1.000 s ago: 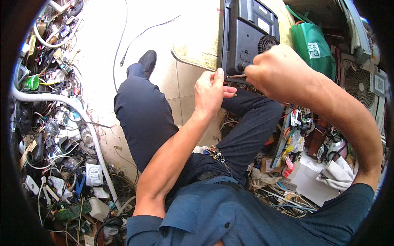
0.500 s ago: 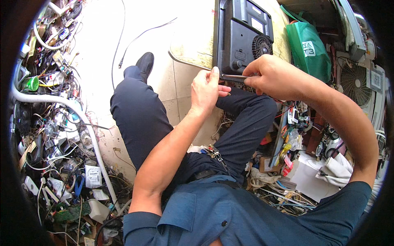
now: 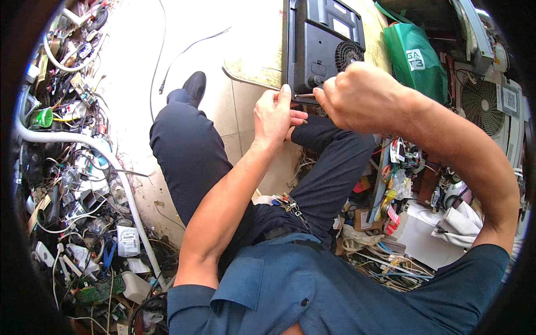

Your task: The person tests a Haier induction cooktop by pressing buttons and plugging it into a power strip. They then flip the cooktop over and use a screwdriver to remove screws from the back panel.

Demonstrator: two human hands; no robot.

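Observation:
A black appliance [image 3: 306, 47] with a round fan grille [image 3: 347, 53] lies back-up on a worn pale board [image 3: 254, 61], its near corner between my hands. My left hand [image 3: 273, 117] grips that corner, thumb on top and the lower fingers partly extended. My right hand [image 3: 357, 97] is closed around a slender screwdriver [image 3: 306, 95], its shaft pointing left toward the corner by my left thumb. The handle is hidden in my fist, and whatever the tip meets is too small to make out.
My legs [image 3: 184, 151] extend across the tiled floor [image 3: 234, 134]. Heaped cables, circuit boards and a pale hose [image 3: 89, 135] line the left. A green bag [image 3: 416, 67], a fan unit [image 3: 483, 106] and more parts [image 3: 402, 184] crowd the right. Two black cords [image 3: 178, 53] lie at upper left.
My right hand has rotated on the screwdriver, its knuckles now more upward and further left. The appliance, board and my left hand sit slightly higher and further left in the picture.

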